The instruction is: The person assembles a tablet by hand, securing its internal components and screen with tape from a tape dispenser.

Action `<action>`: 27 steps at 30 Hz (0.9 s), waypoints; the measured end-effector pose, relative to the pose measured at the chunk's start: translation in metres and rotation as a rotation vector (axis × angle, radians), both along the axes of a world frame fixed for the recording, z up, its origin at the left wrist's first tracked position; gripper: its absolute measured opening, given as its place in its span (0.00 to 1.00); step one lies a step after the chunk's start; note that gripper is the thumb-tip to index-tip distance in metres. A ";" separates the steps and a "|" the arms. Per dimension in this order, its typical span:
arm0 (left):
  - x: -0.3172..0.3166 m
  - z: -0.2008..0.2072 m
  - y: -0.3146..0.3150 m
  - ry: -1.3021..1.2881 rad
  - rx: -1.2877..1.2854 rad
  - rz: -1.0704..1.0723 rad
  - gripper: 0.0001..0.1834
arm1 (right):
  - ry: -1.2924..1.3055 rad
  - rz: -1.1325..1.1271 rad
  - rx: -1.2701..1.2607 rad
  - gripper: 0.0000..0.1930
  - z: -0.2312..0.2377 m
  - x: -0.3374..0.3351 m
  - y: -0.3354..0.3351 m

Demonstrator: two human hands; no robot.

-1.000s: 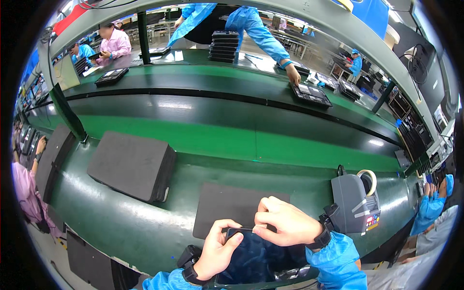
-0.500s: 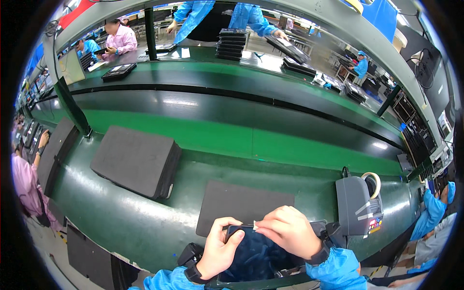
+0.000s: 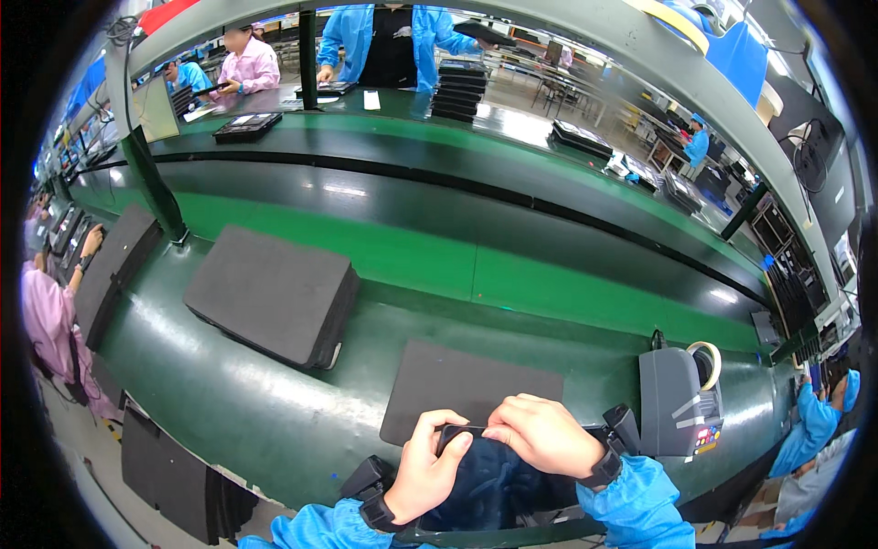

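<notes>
A dark, glossy flat screen (image 3: 494,489) with smears on its surface is tilted up in front of me at the near edge of the bench. My left hand (image 3: 428,467) is closed round its upper left corner, thumb on the front face. At the upper edge, a little to the right, the thumb and fingers of my right hand (image 3: 547,439) pinch at the rim. Whether a small pale piece sits between those fingertips is hidden. Beyond the screen a flat dark foam sheet (image 3: 462,380) lies on the green bench.
A stack of dark foam sheets (image 3: 270,288) stands left. At the right is a grey tape dispenser (image 3: 675,403) with a tape roll (image 3: 706,364). A green post (image 3: 155,188) rises at the left. Across the bench a person in blue (image 3: 384,46) stands by stacked dark devices (image 3: 459,90).
My right fingertips have closed down onto the screen's upper edge, and the pale piece seen in them is now out of sight. The view has shifted slightly. The person opposite has lifted a dark device.
</notes>
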State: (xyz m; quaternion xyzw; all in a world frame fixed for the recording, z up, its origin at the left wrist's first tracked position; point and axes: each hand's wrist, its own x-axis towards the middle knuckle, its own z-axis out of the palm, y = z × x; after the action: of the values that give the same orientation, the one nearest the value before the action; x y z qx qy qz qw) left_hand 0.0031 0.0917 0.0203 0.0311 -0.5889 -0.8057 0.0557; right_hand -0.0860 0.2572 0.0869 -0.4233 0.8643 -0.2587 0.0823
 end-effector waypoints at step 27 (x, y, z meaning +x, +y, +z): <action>-0.038 0.017 -0.043 0.000 0.133 0.245 0.13 | -0.726 -0.712 -0.880 0.12 -0.063 0.027 0.076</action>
State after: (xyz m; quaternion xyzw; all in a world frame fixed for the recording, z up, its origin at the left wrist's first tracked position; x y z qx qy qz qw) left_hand -0.0346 0.0484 0.0371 0.1061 -0.5261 -0.8301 0.1515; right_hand -0.0590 0.3330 0.0235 0.0074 0.6828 -0.7240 0.0972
